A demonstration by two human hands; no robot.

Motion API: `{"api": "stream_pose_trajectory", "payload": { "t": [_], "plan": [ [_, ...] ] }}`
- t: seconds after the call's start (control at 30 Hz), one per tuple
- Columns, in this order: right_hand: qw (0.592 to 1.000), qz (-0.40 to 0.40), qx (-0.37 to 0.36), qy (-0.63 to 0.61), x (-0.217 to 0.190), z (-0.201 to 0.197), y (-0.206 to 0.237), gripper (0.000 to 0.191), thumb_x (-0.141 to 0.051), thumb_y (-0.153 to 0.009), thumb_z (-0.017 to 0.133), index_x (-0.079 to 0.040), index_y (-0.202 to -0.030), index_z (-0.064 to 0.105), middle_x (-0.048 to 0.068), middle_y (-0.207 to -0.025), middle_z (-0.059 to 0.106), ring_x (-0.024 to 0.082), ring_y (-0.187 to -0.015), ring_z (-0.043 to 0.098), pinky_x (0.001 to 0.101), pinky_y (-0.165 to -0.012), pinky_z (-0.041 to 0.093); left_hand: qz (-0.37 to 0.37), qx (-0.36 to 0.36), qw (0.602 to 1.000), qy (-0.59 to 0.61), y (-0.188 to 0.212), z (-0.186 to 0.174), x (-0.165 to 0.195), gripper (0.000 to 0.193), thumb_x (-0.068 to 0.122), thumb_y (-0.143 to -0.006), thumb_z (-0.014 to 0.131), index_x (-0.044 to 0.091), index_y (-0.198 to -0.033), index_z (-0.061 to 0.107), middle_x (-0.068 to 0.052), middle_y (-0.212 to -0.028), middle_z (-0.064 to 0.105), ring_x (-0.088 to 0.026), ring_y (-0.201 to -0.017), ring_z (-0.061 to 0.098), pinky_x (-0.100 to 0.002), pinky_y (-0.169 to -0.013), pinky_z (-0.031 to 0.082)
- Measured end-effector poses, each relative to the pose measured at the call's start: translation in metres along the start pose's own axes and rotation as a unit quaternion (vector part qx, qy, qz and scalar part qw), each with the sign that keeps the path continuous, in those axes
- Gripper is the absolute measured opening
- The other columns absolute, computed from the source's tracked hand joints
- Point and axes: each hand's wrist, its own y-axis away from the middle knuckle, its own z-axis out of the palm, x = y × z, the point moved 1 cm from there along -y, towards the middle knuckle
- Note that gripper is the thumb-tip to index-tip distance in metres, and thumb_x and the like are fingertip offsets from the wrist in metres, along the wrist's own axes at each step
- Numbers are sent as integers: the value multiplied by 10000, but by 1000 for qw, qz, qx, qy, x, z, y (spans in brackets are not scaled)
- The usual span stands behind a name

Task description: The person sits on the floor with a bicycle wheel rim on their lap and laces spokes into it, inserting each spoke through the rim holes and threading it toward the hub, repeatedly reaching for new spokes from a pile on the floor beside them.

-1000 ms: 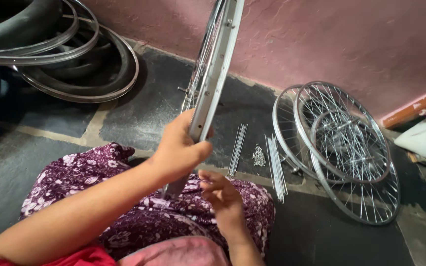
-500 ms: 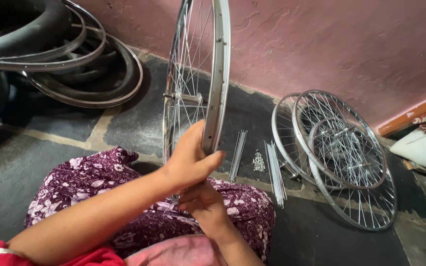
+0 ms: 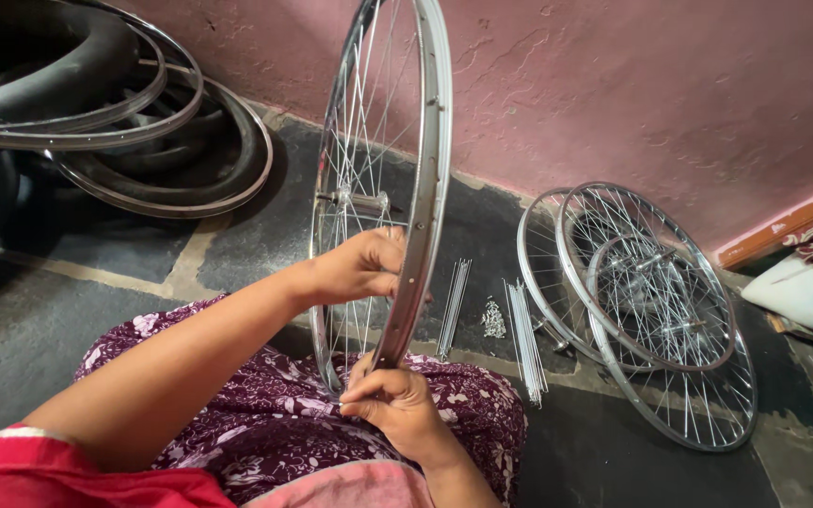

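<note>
Wheel [image 3: 383,188] now more face-on, upright on lap, left hand [image 3: 361,266] and right hand [image 3: 397,411] fingers clamped on rim.

Upright wheel [image 3: 397,188] on lap; spokes [image 3: 524,339], stacked wheels [image 3: 651,310] right

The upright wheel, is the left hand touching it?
Touching. The head view shows the left hand with fingers wrapped onto the rim of the upright wheel, no gap between them.
</note>
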Motion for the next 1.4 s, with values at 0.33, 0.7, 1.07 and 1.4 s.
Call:
{"api": "stream_pose_trajectory", "payload": {
  "t": [0.33, 0.7, 1.07, 1.4],
  "plan": [
    [1000, -4, -3, 20, -2, 8, 2, 112, 36, -894, 784, -24, -971, 729, 39, -988, 617, 134, -935, 617, 272, -840, 544, -98, 45, 959, 264, 12, -7, -1, 292, 247, -844, 872, -1, -972, 788, -53, -1022, 715, -171, -977, 654, -354, -889, 531],
    [999, 29, 12, 25, 7, 13, 5, 110, 42, -878, 784, -16, -945, 719, 42, -1061, 602, 125, -957, 599, 262, -844, 522, -83, 70, 951, 290, 33, -11, 10, 210, 162, -849, 865, -2, -958, 790, -76, -1023, 709, -194, -982, 661, -366, -904, 537],
    [999, 29, 29, 31, 10, 18, 10, 99, 36, -885, 785, -5, -945, 718, 46, -1066, 602, 121, -959, 600, 259, -848, 530, -98, 33, 960, 261, 31, -17, 16, 191, 165, -903, 807, 16, -1019, 786, -50, -1065, 704, -162, -1019, 645, -338, -960, 521],
    [999, 29, 0, 26, 5, 27, 15, 82, 35, -887, 787, -9, -949, 760, 60, -975, 665, 157, -911, 671, 289, -825, 586, -123, 100, 942, 297, 43, 10, 30, 156, 149, -917, 783, 24, -1009, 776, -36, -1001, 701, -141, -932, 654, -323, -877, 548]
  ]
}}
